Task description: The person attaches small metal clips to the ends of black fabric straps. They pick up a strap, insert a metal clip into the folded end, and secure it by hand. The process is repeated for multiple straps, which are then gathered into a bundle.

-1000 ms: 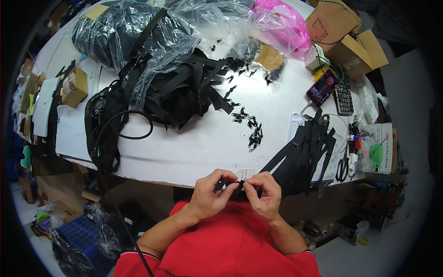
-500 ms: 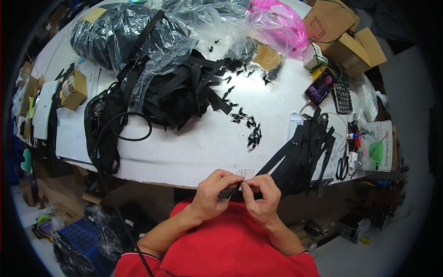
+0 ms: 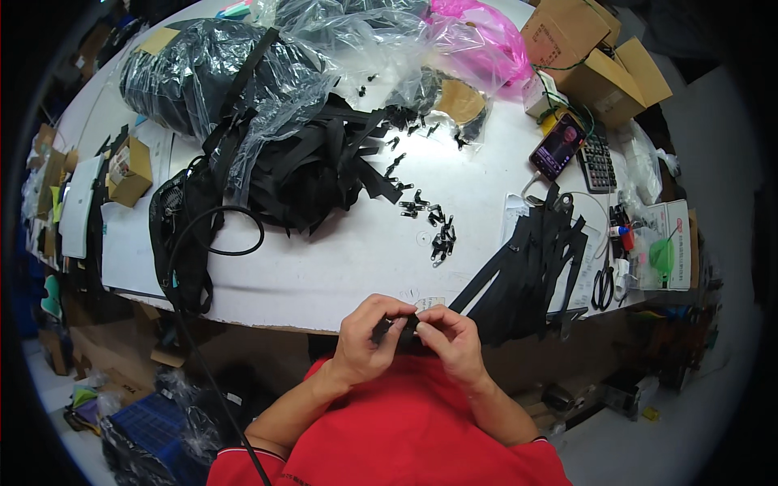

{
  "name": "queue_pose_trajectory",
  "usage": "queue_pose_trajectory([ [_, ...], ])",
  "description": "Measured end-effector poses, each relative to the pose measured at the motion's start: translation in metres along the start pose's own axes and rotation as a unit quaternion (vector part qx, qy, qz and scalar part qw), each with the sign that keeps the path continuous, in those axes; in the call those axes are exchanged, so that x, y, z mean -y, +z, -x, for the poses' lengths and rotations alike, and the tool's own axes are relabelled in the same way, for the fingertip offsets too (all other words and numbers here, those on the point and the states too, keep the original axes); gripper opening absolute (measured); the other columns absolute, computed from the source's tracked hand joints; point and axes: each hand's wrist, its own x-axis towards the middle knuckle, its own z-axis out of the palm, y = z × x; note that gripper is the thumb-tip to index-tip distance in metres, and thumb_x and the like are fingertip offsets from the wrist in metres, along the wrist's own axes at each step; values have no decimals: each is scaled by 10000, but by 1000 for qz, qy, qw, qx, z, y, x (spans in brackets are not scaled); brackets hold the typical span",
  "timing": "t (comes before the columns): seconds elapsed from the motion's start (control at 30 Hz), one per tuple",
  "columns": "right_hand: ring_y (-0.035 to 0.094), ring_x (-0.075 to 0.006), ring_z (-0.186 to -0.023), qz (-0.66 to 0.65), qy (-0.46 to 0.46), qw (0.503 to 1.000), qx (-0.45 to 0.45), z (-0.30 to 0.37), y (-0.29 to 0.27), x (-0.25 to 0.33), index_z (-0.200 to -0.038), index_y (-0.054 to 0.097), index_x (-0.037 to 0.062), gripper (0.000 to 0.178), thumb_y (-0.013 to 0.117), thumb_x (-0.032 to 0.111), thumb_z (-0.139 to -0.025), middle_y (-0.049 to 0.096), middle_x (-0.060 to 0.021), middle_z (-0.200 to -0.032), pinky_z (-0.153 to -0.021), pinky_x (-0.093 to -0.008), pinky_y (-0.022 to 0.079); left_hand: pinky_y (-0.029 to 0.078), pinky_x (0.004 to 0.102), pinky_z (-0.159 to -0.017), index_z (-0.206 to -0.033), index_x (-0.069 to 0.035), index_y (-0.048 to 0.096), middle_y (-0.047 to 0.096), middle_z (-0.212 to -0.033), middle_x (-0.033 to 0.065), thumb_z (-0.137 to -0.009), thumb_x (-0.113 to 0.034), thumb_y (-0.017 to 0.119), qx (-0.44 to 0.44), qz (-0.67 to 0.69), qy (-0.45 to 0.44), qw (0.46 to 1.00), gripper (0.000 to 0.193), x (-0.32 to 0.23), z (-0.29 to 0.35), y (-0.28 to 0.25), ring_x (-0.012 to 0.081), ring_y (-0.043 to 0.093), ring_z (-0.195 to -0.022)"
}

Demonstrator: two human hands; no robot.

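At the table's near edge my left hand [image 3: 371, 340] is closed around a black zipper tape [image 3: 411, 326], part of which shows beside the thumb. My right hand [image 3: 455, 344] pinches the tape's end against the left fingertips. Any small part between the fingertips is hidden. Ahead lie several loose black zipper sliders [image 3: 442, 239] with pale metal ends, scattered in a line towards the back. To the left rises a tangled heap of black zipper tapes [image 3: 312, 166]. On the right, more black zipper tapes [image 3: 531, 271] lie side by side, reaching the front edge.
A lit phone [image 3: 557, 147] leans near a calculator [image 3: 598, 164] at the right. Black scissors [image 3: 602, 288] lie below them. Open cardboard boxes [image 3: 620, 85] and a pink plastic bag [image 3: 486, 36] stand at the back. A black cable [image 3: 261, 235] loops at the left.
My left thumb has shifted along the tape, and more black material shows between my fingertips. My right fingers have drawn closer together. The view has shifted slightly.
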Motion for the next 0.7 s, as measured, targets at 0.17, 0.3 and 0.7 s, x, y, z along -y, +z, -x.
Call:
queue_pose_trajectory([
  [0.17, 592, -40, -843, 19, 28, 999, -15, 0, 5, 6, -1039, 681, 1, 97, 680, 53, -957, 660, 15, -882, -751, -195, 478, 540, 309, -763, -1057, 18, 676, 673, -980, 144, -862, 108, 626, 5, -11, 15, 1000, 221, 0, -3, 1, 248, 682, -866],
  [0.3, 588, -36, -826, -51, 59, 997, -15, 0, 4, -3, -1039, 686, 2, 104, 691, 58, -951, 663, 14, -890, -736, -190, 469, 512, 306, -769, -1050, 22, 673, 673, -977, 136, -882, 67, 621, 12, 5, -1, 1000, 181, 4, -2, 0, 221, 652, -861],
  [0.7, 579, -49, -849, -134, 32, 990, -30, 0, 8, -15, -1004, 690, 22, 64, 685, 33, -941, 648, 11, -918, -781, -209, 460, 485, 281, -887, -1070, 24, 664, 660, -1042, 92, -962, 13, 577, 12, 196, -134, 971, 139, 7, 6, 3, 140, 618, -966],
])
